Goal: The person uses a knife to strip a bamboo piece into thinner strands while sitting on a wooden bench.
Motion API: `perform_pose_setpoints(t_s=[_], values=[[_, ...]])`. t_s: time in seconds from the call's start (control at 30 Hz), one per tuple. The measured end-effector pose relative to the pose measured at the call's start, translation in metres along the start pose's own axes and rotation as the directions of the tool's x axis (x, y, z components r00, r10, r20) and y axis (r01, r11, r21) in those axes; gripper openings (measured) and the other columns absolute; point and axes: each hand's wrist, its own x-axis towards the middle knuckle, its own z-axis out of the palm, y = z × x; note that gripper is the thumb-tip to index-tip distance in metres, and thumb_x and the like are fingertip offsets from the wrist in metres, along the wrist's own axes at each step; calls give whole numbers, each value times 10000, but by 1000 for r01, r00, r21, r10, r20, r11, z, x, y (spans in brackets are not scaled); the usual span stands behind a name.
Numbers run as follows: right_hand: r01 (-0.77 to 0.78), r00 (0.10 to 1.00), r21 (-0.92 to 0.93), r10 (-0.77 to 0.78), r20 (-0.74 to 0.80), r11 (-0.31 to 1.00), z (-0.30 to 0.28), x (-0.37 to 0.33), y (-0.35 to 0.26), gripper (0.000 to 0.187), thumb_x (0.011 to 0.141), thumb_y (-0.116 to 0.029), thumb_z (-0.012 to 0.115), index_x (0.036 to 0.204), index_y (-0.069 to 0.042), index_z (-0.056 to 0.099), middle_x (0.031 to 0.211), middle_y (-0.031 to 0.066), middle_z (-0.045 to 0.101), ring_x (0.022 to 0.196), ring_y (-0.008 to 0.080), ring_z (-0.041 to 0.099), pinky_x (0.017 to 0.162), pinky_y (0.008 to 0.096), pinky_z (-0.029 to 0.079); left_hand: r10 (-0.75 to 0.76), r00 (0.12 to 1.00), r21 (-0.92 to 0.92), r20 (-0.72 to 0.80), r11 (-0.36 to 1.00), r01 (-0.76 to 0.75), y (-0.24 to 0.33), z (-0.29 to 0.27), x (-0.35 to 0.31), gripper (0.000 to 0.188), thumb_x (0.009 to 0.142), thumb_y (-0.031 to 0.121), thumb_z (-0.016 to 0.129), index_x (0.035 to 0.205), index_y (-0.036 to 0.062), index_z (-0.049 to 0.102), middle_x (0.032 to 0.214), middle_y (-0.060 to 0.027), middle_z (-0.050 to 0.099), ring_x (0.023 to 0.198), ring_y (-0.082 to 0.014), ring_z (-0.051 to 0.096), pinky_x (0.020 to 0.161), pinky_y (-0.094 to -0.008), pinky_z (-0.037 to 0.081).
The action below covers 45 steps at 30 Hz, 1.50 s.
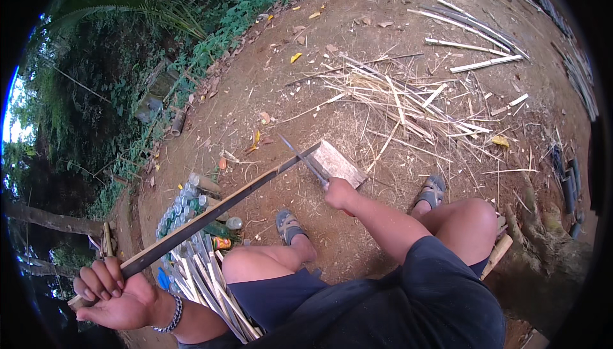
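Note:
My left hand point(118, 295), at the lower left, is closed around the near end of a long split wooden strip point(191, 224). One side of the strip is dark, the edge pale. It slants up and away to a wooden block point(341, 165) on the ground, its far end at the block's upper left corner. My right hand point(341, 196) is shut on the handle of a knife point(313, 167). The blade points up and left and crosses the strip near its far end. Whether the edge bites into the strip, I cannot tell.
Glass bottles point(188, 201) and a bundle of split strips point(214, 285) lie beside my left leg. Shavings and slats point(396, 103) are heaped ahead on the dirt, with longer slats point(472, 26) beyond. Tree roots point(543, 237) rise at the right; green plants point(211, 55) line the left.

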Motion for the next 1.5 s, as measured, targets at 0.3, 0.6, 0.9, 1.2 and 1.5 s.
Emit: perform_pose_setpoints(t_s=[0.3,0.6,0.9,1.2,1.5], values=[[-104,994,11,104,16,995,-4,53,25,310,790,-186,582,993,44,623,950,246,660,919,380,646,833,446,512,-88,996,47,35,995,86,-9,-15,42,600,969,590,237,684,84,388,591,-6,332,491,-102,298,483,-242,278],[-42,997,44,39,64,998,6,79,32,319,787,-143,530,1042,28,617,935,287,649,887,411,638,827,424,514,-144,983,71,113,988,137,-15,-42,88,222,892,121,385,675,78,381,576,-20,334,477,-98,282,475,-224,265],[17,989,-448,51,139,894,-18,138,81,308,787,-198,555,990,-1,677,996,211,671,913,373,653,817,427,522,-137,982,67,128,989,129,-24,-33,78,461,1000,386,286,665,79,364,588,-16,317,505,-112,286,478,-235,267],[-35,998,-297,50,44,954,15,114,115,323,772,-186,566,1016,3,662,1000,229,664,904,354,652,789,414,518,-122,992,88,-19,988,123,-17,-44,57,590,985,563,225,681,78,367,605,-12,313,512,-110,287,491,-243,276],[-346,895,16,325,306,938,17,99,102,211,750,-208,675,684,-8,663,663,117,651,586,234,615,556,392,483,8,1000,54,6,998,-8,-14,-48,39,550,965,538,366,935,-6,445,736,-36,354,616,-143,343,594,-282,324]])
